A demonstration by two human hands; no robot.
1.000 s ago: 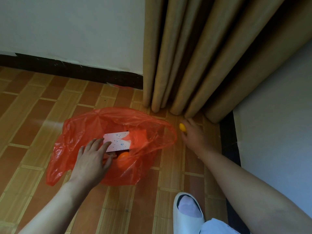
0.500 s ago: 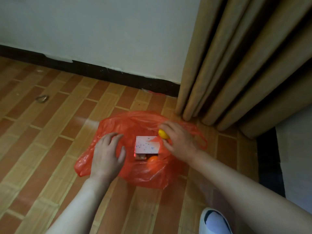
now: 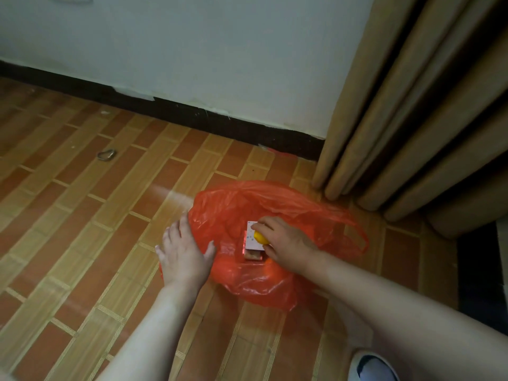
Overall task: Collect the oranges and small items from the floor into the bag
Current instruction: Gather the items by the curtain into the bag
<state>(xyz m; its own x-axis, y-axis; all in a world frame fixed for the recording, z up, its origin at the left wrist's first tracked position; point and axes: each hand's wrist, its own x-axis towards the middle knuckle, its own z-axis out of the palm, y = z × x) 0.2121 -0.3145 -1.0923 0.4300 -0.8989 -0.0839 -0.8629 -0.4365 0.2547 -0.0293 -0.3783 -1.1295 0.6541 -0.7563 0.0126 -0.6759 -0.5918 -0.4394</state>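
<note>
A red plastic bag [image 3: 288, 204] lies open on the wooden floor. Inside it I see a small white speckled box [image 3: 251, 242], a brownish item [image 3: 253, 255] under it and a sliver of an orange [image 3: 268, 261]. My right hand [image 3: 286, 243] is over the bag's mouth and grips a small yellow-orange fruit [image 3: 259, 237] just above the box. My left hand [image 3: 184, 251] hovers at the bag's left edge with fingers spread and holds nothing. A small metal ring [image 3: 106, 154] lies on the floor far to the left.
Tan curtains [image 3: 412, 119] hang to the floor at the right, just behind the bag. A white wall with a black skirting board [image 3: 220, 119] runs along the back. A white slipper [image 3: 371, 365] shows at the bottom right.
My right hand carried the yellow fruit from the floor by the curtain to above the box in the bag. My left hand slid from inside the bag to its left edge.
</note>
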